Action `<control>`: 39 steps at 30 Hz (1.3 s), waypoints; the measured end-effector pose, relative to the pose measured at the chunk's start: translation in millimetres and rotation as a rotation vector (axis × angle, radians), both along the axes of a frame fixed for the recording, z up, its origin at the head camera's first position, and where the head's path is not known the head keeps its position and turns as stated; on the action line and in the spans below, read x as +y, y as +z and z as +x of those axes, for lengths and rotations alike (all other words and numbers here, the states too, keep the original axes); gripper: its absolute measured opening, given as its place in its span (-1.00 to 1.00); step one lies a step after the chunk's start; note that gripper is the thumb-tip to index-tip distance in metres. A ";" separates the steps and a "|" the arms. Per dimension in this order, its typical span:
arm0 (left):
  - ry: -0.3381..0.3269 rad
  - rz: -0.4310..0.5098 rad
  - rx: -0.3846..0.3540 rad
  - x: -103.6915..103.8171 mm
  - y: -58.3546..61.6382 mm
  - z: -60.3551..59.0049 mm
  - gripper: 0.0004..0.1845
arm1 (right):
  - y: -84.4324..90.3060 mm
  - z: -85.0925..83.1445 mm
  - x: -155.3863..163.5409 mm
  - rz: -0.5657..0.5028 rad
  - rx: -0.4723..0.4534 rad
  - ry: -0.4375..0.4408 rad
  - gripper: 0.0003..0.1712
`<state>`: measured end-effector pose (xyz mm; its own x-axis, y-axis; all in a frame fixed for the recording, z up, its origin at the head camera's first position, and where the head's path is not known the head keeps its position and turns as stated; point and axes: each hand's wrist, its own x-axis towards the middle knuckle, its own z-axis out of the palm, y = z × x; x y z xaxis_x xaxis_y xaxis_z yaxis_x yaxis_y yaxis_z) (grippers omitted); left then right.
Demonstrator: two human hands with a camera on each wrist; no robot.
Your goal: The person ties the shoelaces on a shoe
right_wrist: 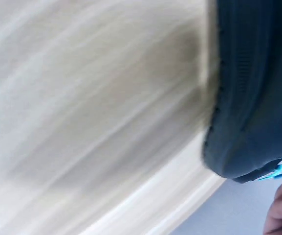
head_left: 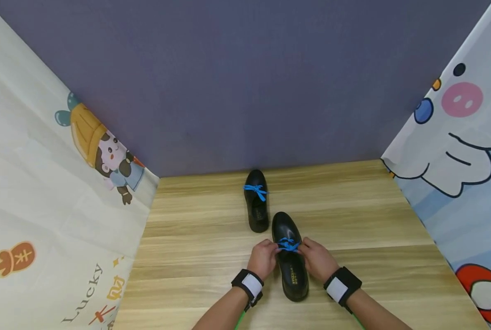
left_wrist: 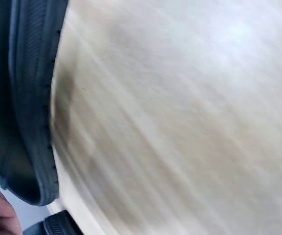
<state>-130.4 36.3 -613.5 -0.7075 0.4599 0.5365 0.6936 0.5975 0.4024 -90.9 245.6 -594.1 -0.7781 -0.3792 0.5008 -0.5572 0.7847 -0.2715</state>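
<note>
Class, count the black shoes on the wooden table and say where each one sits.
2. The near shoe lies between the left hand and right hand, which pinch its blue lace. The far shoe sits behind it, near the wall.

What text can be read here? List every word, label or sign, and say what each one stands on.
"Lucky": on the cartoon-printed cloth at the left, low down near the table edge.
A single Chinese-style character on the orange pineapple figure on the same cloth: too small to read for certain.
A small yellow mark by "Lucky": unreadable.
Gold insole label inside the nearer black shoe: too small to read.
Both wrist views: blurred, no text.
</note>
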 end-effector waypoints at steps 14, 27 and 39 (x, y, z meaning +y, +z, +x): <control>0.088 0.112 -0.002 -8.2 -17.6 1.5 -0.89 | -3.8 4.2 5.1 0.062 0.009 -0.041 -0.74; 0.061 0.232 -0.427 -21.0 3.4 0.7 -0.84 | 11.2 5.7 14.8 -0.118 -0.124 -0.162 -0.93; 0.055 0.259 -0.513 -19.0 16.6 -3.9 -0.73 | 19.2 9.8 14.6 -0.158 -0.133 -0.192 -0.49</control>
